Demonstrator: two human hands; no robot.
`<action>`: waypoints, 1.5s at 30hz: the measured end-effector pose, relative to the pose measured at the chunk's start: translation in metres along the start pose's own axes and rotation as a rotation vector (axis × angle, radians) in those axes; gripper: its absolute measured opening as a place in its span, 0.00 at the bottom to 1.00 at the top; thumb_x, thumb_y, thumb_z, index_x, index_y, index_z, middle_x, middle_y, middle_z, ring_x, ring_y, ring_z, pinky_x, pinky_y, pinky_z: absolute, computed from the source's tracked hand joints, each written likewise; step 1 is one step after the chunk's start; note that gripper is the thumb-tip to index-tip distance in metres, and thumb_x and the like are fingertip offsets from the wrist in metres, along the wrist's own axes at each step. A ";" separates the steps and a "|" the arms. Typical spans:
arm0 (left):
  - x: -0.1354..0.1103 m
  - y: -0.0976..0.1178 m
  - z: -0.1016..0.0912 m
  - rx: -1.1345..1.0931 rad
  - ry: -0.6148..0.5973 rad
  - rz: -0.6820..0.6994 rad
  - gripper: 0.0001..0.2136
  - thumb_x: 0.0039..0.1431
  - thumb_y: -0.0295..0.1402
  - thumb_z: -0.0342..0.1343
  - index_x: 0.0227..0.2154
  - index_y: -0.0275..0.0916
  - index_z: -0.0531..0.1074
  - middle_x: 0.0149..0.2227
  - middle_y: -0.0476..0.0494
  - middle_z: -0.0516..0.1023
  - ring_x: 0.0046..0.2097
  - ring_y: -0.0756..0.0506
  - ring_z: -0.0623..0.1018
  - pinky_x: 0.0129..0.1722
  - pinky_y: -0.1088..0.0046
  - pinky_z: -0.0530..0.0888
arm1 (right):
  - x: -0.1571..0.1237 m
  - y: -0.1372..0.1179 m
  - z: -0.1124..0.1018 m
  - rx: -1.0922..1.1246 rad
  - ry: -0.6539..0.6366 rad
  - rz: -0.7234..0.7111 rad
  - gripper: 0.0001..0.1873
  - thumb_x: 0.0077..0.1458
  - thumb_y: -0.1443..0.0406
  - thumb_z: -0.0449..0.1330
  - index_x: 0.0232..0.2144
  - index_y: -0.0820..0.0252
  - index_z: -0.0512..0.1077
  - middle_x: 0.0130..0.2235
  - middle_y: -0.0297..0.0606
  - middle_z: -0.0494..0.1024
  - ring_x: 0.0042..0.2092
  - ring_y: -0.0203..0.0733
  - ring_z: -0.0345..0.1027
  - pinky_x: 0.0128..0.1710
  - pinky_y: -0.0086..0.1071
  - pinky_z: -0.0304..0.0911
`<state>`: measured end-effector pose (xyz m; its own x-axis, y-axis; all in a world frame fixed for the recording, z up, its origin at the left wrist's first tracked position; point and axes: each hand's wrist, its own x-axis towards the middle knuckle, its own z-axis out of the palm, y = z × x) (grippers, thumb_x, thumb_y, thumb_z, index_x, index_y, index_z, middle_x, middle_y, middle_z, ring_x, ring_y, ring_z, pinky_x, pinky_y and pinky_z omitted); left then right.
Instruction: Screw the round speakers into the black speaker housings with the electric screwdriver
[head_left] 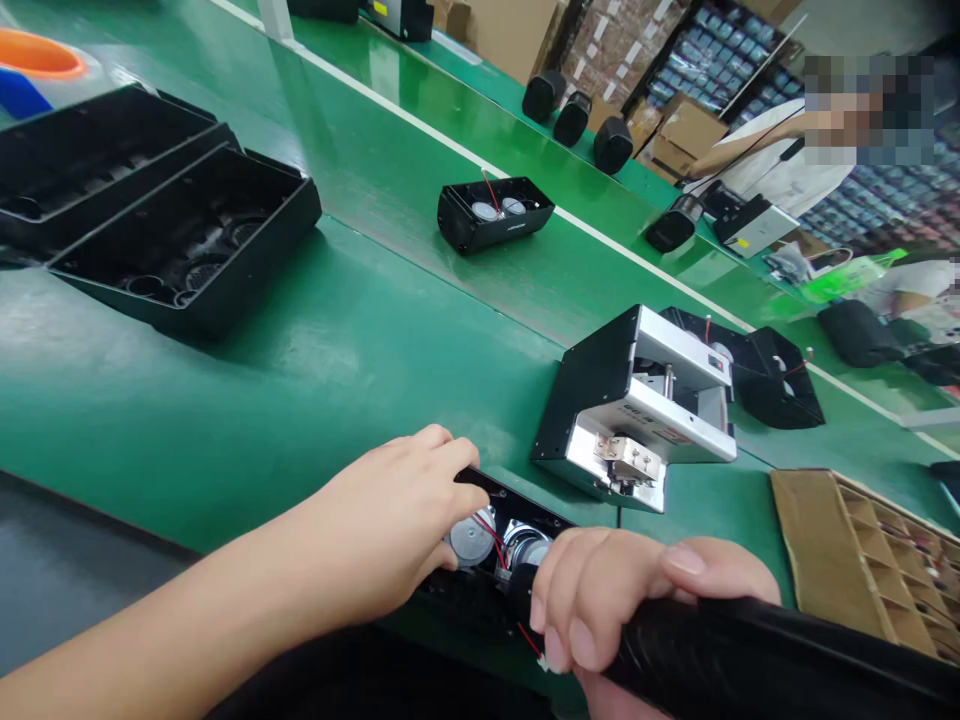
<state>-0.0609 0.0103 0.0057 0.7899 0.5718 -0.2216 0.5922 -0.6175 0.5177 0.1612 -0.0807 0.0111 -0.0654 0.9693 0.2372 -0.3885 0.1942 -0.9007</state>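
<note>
My left hand (390, 525) grips the left end of an open black speaker housing (499, 540) lying at the near edge of the green bench. Inside it show two round silver drivers and red wires. My right hand (637, 600) is wrapped round a thick black tool handle (757, 655) whose tip points down into the housing. Just behind stands a black and silver bench machine (637, 410).
Two black plastic trays (180, 235) sit at the far left. Another open speaker housing (491, 212) rides the green conveyor (390, 160). More black speaker parts (776, 375) lie at the right, by a cardboard divider box (862, 550). A person (780, 150) works across the line.
</note>
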 end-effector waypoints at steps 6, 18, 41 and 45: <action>-0.001 -0.002 0.002 -0.001 -0.004 -0.009 0.10 0.65 0.31 0.76 0.46 0.45 0.84 0.58 0.42 0.80 0.56 0.33 0.78 0.53 0.48 0.83 | -0.008 0.011 0.003 0.005 0.002 -0.043 0.12 0.75 0.58 0.63 0.55 0.44 0.85 0.35 0.34 0.91 0.32 0.45 0.84 0.35 0.42 0.85; -0.001 -0.004 0.005 0.003 0.037 0.008 0.10 0.63 0.32 0.77 0.44 0.45 0.84 0.56 0.42 0.81 0.55 0.33 0.79 0.52 0.50 0.82 | -0.007 0.021 0.004 -0.179 -0.053 -0.183 0.13 0.77 0.57 0.62 0.58 0.44 0.82 0.34 0.30 0.89 0.30 0.42 0.83 0.33 0.38 0.81; -0.001 0.000 -0.002 -0.018 -0.008 -0.028 0.09 0.64 0.34 0.76 0.44 0.45 0.85 0.55 0.44 0.80 0.57 0.33 0.78 0.56 0.49 0.81 | 0.006 0.018 0.020 -0.080 0.142 -0.126 0.13 0.78 0.54 0.57 0.53 0.46 0.80 0.28 0.31 0.84 0.24 0.44 0.78 0.25 0.38 0.78; 0.000 0.000 -0.002 -0.020 0.008 -0.021 0.10 0.63 0.34 0.77 0.45 0.46 0.86 0.54 0.44 0.81 0.56 0.33 0.79 0.55 0.49 0.81 | 0.000 0.027 0.027 -0.167 0.205 -0.201 0.15 0.73 0.50 0.65 0.54 0.46 0.79 0.27 0.28 0.82 0.21 0.42 0.73 0.21 0.37 0.74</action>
<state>-0.0617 0.0112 0.0070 0.7757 0.5892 -0.2261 0.6056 -0.5942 0.5293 0.1254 -0.0794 -0.0035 0.1899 0.9159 0.3536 -0.2179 0.3905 -0.8944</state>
